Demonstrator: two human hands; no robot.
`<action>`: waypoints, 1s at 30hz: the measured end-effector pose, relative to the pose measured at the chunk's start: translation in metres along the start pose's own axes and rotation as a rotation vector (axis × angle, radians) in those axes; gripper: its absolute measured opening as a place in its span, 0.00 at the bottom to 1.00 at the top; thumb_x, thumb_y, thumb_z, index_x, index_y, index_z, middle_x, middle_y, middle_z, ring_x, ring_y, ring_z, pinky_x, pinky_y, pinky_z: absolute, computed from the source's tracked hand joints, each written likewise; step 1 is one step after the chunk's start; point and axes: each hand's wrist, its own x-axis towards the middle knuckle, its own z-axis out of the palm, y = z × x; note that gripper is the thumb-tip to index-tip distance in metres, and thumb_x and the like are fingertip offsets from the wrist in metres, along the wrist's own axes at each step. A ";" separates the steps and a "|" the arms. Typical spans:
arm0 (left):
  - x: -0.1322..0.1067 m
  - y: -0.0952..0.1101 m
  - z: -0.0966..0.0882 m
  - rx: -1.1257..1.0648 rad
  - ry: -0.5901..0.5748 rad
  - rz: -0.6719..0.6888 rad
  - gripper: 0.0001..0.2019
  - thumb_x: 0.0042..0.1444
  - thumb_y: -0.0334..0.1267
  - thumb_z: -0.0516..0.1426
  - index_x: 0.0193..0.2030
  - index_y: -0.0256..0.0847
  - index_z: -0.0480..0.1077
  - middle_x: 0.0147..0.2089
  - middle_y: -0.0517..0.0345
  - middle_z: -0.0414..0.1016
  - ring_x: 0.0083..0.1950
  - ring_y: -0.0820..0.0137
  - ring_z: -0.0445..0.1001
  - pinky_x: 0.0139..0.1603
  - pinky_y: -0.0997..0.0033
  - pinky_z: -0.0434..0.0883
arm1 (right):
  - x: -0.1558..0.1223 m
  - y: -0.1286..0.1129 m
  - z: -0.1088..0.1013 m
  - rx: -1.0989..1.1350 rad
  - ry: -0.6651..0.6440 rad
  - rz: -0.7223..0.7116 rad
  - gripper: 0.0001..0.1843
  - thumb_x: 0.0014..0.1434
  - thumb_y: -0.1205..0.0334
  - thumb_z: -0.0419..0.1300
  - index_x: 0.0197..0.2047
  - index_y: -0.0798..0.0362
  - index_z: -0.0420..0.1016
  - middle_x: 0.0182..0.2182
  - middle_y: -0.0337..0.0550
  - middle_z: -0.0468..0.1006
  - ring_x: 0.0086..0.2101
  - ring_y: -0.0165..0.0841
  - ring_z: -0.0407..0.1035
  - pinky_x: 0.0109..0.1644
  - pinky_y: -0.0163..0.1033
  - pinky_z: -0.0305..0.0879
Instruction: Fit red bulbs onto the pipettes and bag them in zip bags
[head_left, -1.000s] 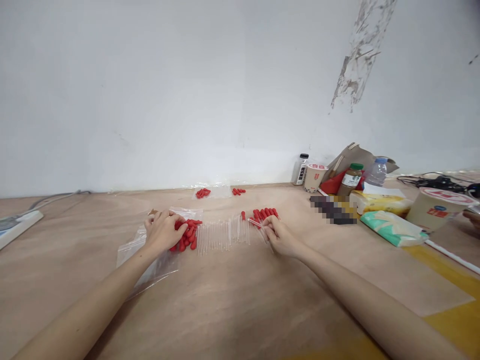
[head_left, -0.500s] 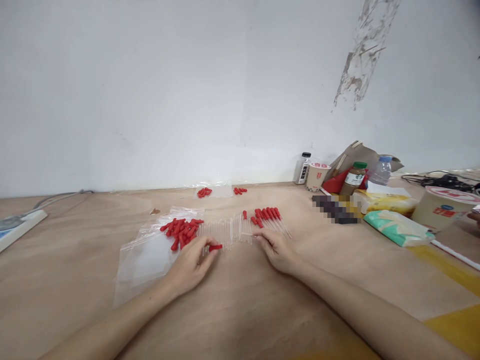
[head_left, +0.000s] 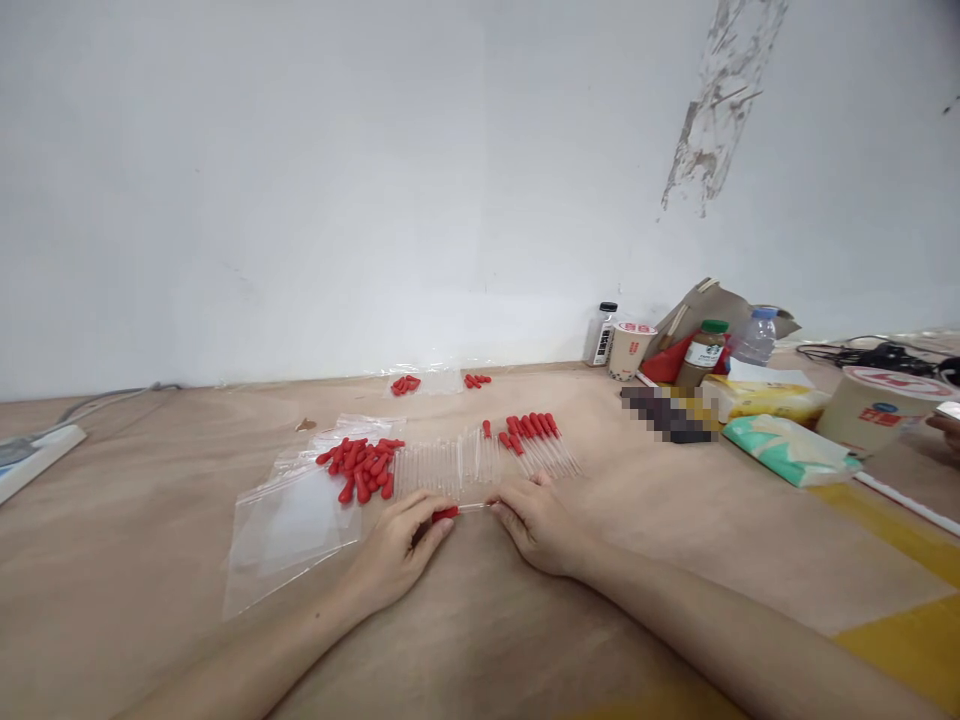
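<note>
Row (head_left: 429,470): bare tubes, clear, slim, straight, side by side on wood-toned worktop (head_left: 480,630); glass or plastic, can't tell

L hand (head_left: 401,545): nr side of row; thumb & fingers closed in a pinch on 1 red bulb (head_left: 445,513)

R hand (head_left: 541,530): nr side of row, toward its R end; fingers curled, pinching 1 tube (head_left: 472,507), which lies crosswise between hands, bulb at its L end; how far seated, can't tell

Droppers (head_left: 541,428): R of row; approx. 7 or 8, bulbs fitted, fanned, tips narrow, bulb ends at far side; 1 more bulb at row's far R edge, poss. fitted

Pile (head_left: 364,470): loose bulbs, L of row; matte, rubbery look, round head w/ narrower neck

Bags (head_left: 292,525): L of row, partly under pile; thin clear film, zip edge, overlapping

Far bag (head_left: 442,382): beyond row, small red bulbs (head_left: 406,385) at its L end

Progress (judged): small batch done, 1 in hand, most tubes & bulbs left to join
</note>
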 end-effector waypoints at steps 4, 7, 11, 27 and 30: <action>-0.001 0.003 0.000 -0.037 0.009 0.009 0.08 0.60 0.37 0.48 0.40 0.41 0.67 0.38 0.56 0.71 0.38 0.70 0.70 0.37 0.71 0.68 | 0.000 -0.001 -0.001 0.016 -0.032 -0.011 0.09 0.61 0.66 0.47 0.37 0.52 0.68 0.34 0.40 0.77 0.34 0.29 0.68 0.41 0.38 0.48; -0.002 0.002 0.000 -0.038 -0.007 0.004 0.07 0.60 0.37 0.49 0.38 0.41 0.67 0.35 0.58 0.73 0.35 0.71 0.70 0.35 0.73 0.68 | 0.002 0.001 -0.001 0.038 -0.038 -0.031 0.09 0.60 0.66 0.48 0.36 0.51 0.69 0.32 0.37 0.77 0.32 0.28 0.68 0.40 0.37 0.48; -0.003 -0.001 0.003 -0.013 -0.019 0.012 0.07 0.59 0.38 0.50 0.37 0.42 0.68 0.34 0.59 0.74 0.33 0.72 0.71 0.34 0.74 0.68 | 0.003 0.002 0.000 0.037 -0.048 -0.049 0.10 0.60 0.67 0.49 0.37 0.49 0.71 0.33 0.36 0.77 0.33 0.28 0.68 0.41 0.37 0.49; -0.008 -0.002 0.004 0.048 -0.096 0.112 0.09 0.60 0.38 0.48 0.38 0.40 0.68 0.32 0.57 0.71 0.31 0.72 0.69 0.32 0.73 0.66 | -0.001 -0.014 0.014 0.083 -0.040 0.008 0.10 0.57 0.69 0.50 0.33 0.49 0.73 0.29 0.35 0.78 0.30 0.28 0.68 0.40 0.37 0.52; -0.007 -0.003 0.005 0.069 -0.104 0.137 0.09 0.61 0.38 0.48 0.38 0.40 0.68 0.31 0.57 0.71 0.31 0.72 0.68 0.31 0.73 0.66 | 0.000 -0.014 0.015 0.078 -0.049 0.007 0.10 0.57 0.69 0.50 0.32 0.51 0.71 0.28 0.35 0.77 0.29 0.28 0.67 0.39 0.36 0.53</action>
